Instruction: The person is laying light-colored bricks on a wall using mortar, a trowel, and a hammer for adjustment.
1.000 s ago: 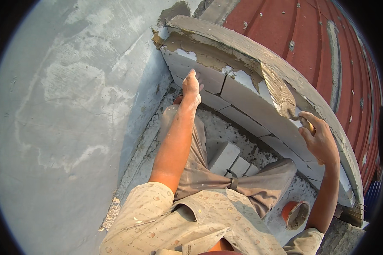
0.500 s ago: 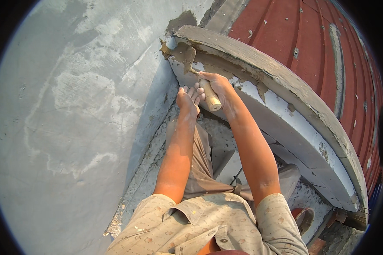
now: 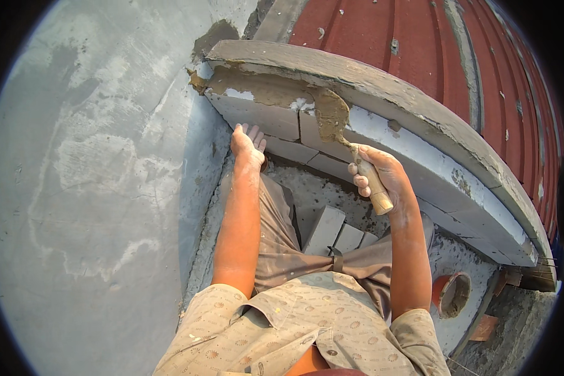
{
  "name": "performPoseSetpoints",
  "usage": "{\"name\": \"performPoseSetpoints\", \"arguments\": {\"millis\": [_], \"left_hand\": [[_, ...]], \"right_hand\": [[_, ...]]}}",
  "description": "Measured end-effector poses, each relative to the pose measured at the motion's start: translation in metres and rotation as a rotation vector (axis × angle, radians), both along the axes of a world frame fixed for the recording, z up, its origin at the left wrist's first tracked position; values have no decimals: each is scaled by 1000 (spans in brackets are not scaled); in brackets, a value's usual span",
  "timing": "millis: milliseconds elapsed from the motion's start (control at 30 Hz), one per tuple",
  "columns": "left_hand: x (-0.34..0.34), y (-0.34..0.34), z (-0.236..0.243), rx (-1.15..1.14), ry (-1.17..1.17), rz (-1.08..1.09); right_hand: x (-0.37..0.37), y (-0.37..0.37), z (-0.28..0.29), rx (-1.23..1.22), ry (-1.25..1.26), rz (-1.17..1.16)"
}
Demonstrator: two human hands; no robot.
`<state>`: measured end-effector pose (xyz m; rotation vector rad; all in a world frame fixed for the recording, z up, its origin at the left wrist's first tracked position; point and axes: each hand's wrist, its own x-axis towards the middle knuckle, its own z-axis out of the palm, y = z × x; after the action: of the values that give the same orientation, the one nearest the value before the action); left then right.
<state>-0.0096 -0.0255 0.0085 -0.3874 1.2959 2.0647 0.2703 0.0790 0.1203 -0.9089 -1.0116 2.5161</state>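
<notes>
My right hand [image 3: 385,172] is wrapped round the wooden handle of a trowel [image 3: 376,189]. Its blade, coated in wet grey-brown mortar, lies against the upper edge of the low white block wall [image 3: 260,118], so I cannot tell how firmly it touches. To its left, my left hand [image 3: 248,145] is empty, palm up with fingers stretched out, close to the face of the blocks. Fresh mortar [image 3: 257,86] fills the strip between the blocks and the curved concrete ledge [image 3: 357,70] above, mostly at the left end.
Loose grey-white blocks [image 3: 326,229] lie on the floor between my legs. A reddish bucket [image 3: 451,294] with mortar residue stands at lower right. On the left rises a large grey plastered surface [image 3: 106,200]; beyond the ledge is red ribbed metal roofing [image 3: 370,34].
My right hand has carried the trowel right along the wall, away from the left corner. The left hand has drawn apart from it, and the view has shifted to the right.
</notes>
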Motion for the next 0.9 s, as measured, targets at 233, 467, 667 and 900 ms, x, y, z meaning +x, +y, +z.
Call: {"name": "performPoseSetpoints", "arguments": {"millis": [233,467,667,900], "left_hand": [[3,-5,1,-25,30,-38],[6,6,-3,-45,92,-68],[15,22,-4,-58,95,-117],[12,16,-8,-70,116,-159]], "right_hand": [[105,15,-6,-31,63,-95],[153,3,-6,357,-34,-98],[104,-11,-83,432,45,-306],[21,-15,-184,400,43,-404]]}}
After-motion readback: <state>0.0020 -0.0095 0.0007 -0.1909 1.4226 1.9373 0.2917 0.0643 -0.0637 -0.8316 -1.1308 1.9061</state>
